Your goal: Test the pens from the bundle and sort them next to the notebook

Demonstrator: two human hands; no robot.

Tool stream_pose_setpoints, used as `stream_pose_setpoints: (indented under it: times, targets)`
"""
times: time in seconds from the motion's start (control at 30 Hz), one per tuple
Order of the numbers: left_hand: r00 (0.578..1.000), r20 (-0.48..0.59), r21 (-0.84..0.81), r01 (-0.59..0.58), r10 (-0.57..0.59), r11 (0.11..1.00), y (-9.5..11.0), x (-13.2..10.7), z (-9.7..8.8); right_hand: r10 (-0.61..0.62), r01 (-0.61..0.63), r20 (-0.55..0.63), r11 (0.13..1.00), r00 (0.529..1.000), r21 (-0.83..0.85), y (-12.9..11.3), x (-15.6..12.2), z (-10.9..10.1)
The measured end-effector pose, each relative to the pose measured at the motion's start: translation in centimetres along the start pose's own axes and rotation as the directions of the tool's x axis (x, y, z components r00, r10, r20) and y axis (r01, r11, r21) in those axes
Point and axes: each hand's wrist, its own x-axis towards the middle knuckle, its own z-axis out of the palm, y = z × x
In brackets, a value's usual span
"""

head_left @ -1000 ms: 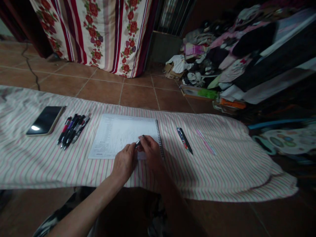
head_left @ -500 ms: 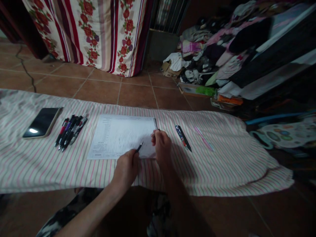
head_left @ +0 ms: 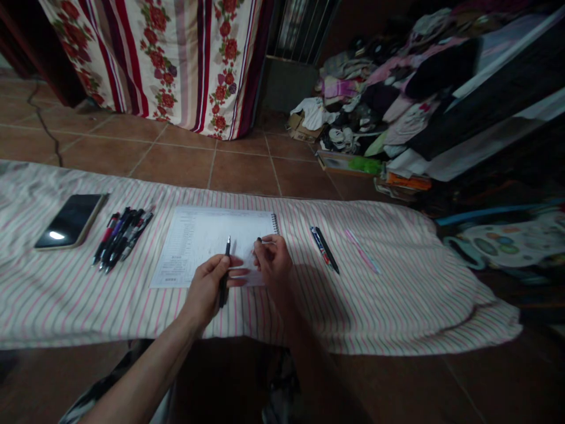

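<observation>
A black pen (head_left: pixel 223 290) is grasped mid-length by the left hand (head_left: pixel 205 287), presumably for balance; a small dark piece (head_left: pixel 259 239) is pinched by the right hand (head_left: pixel 278 262).

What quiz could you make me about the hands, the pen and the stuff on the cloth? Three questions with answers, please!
1. Which hand holds the silver-tipped black pen?
2. True or false: the smartphone lies to the left of the spiral notebook.
3. Fill in the pattern: the cloth under the notebook is ____.

Key:
1. The left hand.
2. True.
3. Striped.
</observation>
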Motion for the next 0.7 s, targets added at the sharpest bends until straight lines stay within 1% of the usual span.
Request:
stream_pose_setpoints:
  times: [0.03, 0.1, 0.17, 0.27, 0.37, 0.43, 0.47, 0.53, 0.6, 0.63, 0.7]
  targets:
    - [0.999, -0.004, -0.058, 0.039, -0.04, 0.998, 0.4, 0.0, 0.1, -0.004, 0.004, 0.029, 1.0, 1.0, -0.02, -0.1, -0.2, 0.1]
    - [0.995, 0.004, -0.191, 0.096, -0.097, 0.977, 1.2, 0.0, 0.1, -0.009, 0.018, 0.133, 0.998, 0.991, -0.065, -0.5, -0.8, 0.2]
    - [0.992, 0.033, -0.309, 0.126, -0.122, 0.943, 1.7, 0.1, 0.0, -0.035, 0.068, 0.274, 0.991, 0.961, -0.111, -1.0, -1.4, 0.2]
    - [0.98, 0.079, -0.419, 0.198, -0.182, 0.886, 2.1, 0.2, -0.2, -0.131, 0.218, 0.402, 0.96, 0.906, -0.178, -1.5, -1.9, 0.3]
    - [0.954, 0.1, -0.489, 0.293, -0.282, 0.822, 2.0, 0.4, -0.4, -0.214, 0.39, 0.494, 0.875, 0.843, -0.286, -1.4, -2.0, 0.5]
    - [0.944, 0.118, -0.527, 0.323, -0.308, 0.786, 2.0, 0.5, -0.5, -0.241, 0.467, 0.537, 0.818, 0.808, -0.335, -1.2, -1.9, 0.7]
    - [0.943, 0.124, -0.543, 0.326, -0.309, 0.774, 2.0, 0.5, -0.5, -0.254, 0.49, 0.546, 0.802, 0.798, -0.342, -1.1, -1.9, 0.8]
    - [0.944, 0.119, -0.567, 0.318, -0.306, 0.76, 2.1, 0.6, -0.5, -0.289, 0.51, 0.532, 0.793, 0.796, -0.333, -1.0, -2.0, 0.9]
    - [0.946, 0.112, -0.586, 0.309, -0.303, 0.749, 2.2, 0.6, -0.6, -0.339, 0.541, 0.525, 0.787, 0.78, -0.295, -0.8, -2.2, 1.1]
    - [0.947, 0.111, -0.598, 0.306, -0.301, 0.741, 2.3, 0.7, -0.6, -0.367, 0.568, 0.536, 0.776, 0.76, -0.275, -0.8, -2.3, 1.2]
    - [0.95, 0.109, -0.624, 0.295, -0.294, 0.724, 2.5, 0.7, -0.6, -0.413, 0.636, 0.58, 0.73, 0.702, -0.25, -0.7, -2.5, 1.3]
